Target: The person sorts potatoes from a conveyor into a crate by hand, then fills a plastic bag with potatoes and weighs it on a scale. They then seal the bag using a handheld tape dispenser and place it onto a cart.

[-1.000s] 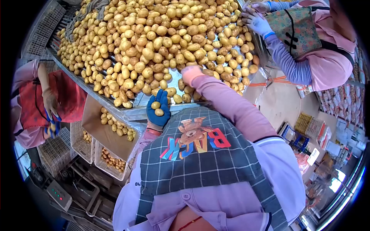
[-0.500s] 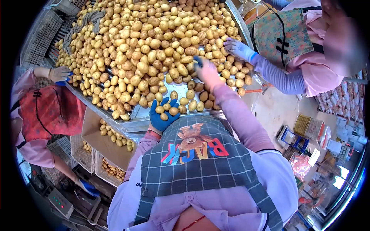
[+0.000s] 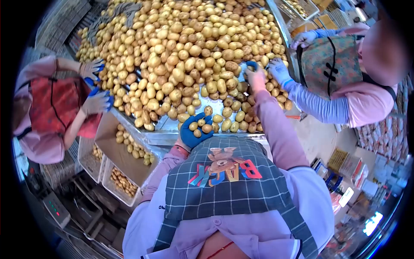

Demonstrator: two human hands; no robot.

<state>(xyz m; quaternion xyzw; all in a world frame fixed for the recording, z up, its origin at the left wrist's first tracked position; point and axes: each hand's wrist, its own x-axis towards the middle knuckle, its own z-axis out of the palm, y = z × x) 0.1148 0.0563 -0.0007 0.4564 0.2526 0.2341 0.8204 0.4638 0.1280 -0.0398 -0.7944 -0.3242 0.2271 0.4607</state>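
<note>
My left hand [image 3: 195,133], in a blue-coated glove, is cupped palm up at the front edge of the metal sorting table [image 3: 172,124]. Its fingers curl round several small potatoes [image 3: 201,125]. Farther out on the right, my right hand [image 3: 256,79] reaches into the potato pile [image 3: 185,56]. Its blue fingertips are bent among the potatoes, and what they hold, if anything, is hidden. Loose potatoes [image 3: 234,126] lie on the bare metal between my hands.
At the right, a co-worker's gloved hand [image 3: 279,71] touches the pile close to my right hand. A co-worker's two gloved hands [image 3: 97,102] are at the left edge. Crates of potatoes [image 3: 125,183] stand below the table on the left. Grey cloth [image 3: 116,12] lies at the far left.
The view has shifted, moving the scene right. My right hand has moved a little within the pile, and its fingers are now bent. The left co-worker's lower hand has come up to the table.
</note>
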